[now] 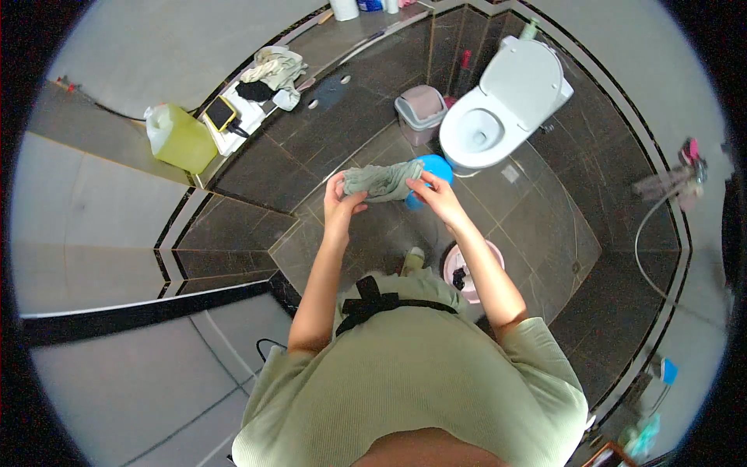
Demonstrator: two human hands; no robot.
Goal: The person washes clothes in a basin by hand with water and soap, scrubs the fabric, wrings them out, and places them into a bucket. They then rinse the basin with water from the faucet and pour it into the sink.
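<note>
A bunched grey-green cloth (382, 182) is stretched between my two hands, above the tiled floor. My left hand (343, 201) grips its left end, with the thumb along the lower edge. At the other end, my right hand (433, 195) pinches the fabric between thumb and fingers. Behind the cloth's right end, partly hidden by it and by my right hand, is a blue plastic stool or basin (436, 167). Below my right forearm a pink basin (454, 262) stands on the floor, with a small black item (460, 279) inside.
A white toilet (478, 131) with its lid raised stands beyond, beside a lidded trash bin (421, 108). On the ledge at left are a jug of yellow-green liquid (184, 140), a yellow-edged device (220, 114) and a heap of cloths (274, 70). A shower hose (639, 233) hangs at right.
</note>
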